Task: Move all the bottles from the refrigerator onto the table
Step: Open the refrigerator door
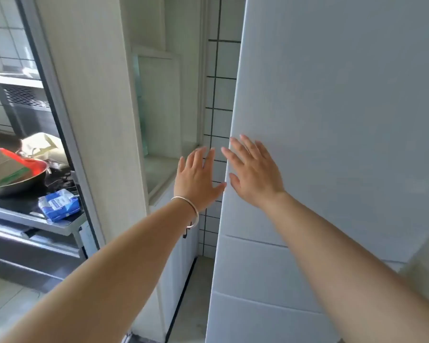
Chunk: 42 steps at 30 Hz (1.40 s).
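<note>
1. The fridge point(332, 120) fills the right side of the shot, a big pale grey-white front, all doors shut. 2 seams cross it lower down, so there look to be drawers or lower doors under the tall top one.
2. Bottles: can't see any. With the doors shut, the inside is hidden, so I can't tell where they sit.
3. Right hand point(255, 174) is spread flat, fingers splayed, at the left edge of the top door. Grip is released, nothing in it. Looks like it's touching the door or right at it; hard to be sure.
4. Left hand point(197, 180) is just beside the right one, also flat and spread, grip released and holding nothing. It's over the gap left of the fridge edge, with the thumb tip near that edge. A thin silver bangle point(191, 211) is on that wrist.
5. Behind the hands there's a white tiled wall point(218, 95) with dark grout, then a pale cabinet with a glass door point(156, 107) and a shelf ledge below it.
6. Far left, past a door frame, is a kitchen: a stove with a wok point(15, 179) holding a cardboard box, and a blue-and-white pack point(58, 204) at the stove's front edge.
7. The shot is a bit soft.
</note>
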Each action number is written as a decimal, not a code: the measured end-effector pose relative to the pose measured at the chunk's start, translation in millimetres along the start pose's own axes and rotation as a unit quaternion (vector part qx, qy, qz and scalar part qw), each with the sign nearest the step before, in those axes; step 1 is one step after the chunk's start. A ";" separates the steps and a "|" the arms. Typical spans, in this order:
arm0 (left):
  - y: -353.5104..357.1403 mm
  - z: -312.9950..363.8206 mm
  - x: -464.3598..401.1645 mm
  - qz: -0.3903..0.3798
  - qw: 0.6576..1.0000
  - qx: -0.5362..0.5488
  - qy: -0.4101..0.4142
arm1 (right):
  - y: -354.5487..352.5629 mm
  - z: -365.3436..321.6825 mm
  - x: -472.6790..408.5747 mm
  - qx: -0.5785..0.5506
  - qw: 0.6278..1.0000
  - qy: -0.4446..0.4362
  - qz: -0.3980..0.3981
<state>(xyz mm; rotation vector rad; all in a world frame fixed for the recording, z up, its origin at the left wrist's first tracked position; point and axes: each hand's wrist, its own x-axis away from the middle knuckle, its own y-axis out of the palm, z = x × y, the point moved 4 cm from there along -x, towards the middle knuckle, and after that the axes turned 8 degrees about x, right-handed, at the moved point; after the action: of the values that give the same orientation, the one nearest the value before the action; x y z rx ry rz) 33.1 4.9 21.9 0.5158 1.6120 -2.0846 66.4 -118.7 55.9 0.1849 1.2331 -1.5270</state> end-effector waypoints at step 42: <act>-8.6 29.4 50.2 -0.062 0.959 0.276 0.027 | -59.9 -30.2 17.8 0.159 0.971 -0.123 0.125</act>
<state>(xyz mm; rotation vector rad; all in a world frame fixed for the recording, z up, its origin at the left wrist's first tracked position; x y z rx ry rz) -13.8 -27.9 8.5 0.6675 1.0917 -2.6430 -2.2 -116.1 65.6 0.3370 0.7350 -1.4665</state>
